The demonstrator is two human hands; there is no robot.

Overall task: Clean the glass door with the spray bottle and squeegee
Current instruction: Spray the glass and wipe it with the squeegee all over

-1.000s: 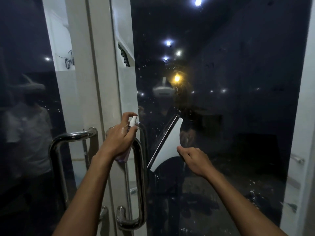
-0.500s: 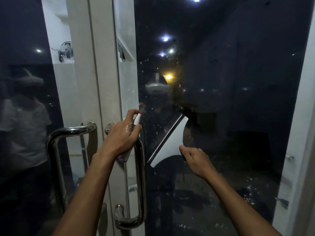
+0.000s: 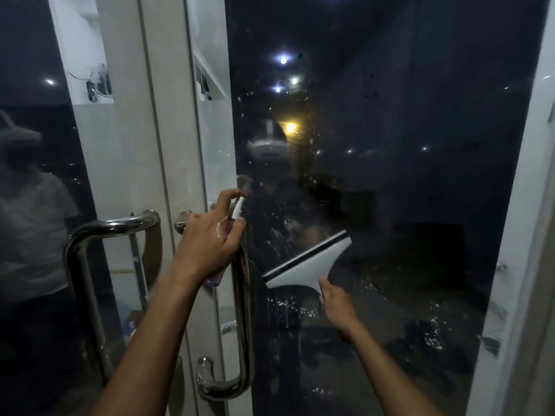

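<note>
Wiping mid-pane: right hand (image 3: 336,304) is gripping white plastic squeegee (image 3: 309,262) against dark glass door (image 3: 420,205); left hand (image 3: 210,244) fingers are curling round small purple spray bottle (image 3: 231,229). Droplets are remaining; roughly halfway.

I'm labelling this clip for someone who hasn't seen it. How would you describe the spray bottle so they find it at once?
Start at the tall glass door on the right, then drop to its steel pull handle by the white frame. The left hand there grips the spray bottle: slim, pale purple, with a white nozzle, unlike the wide white squeegee beside it.
</note>
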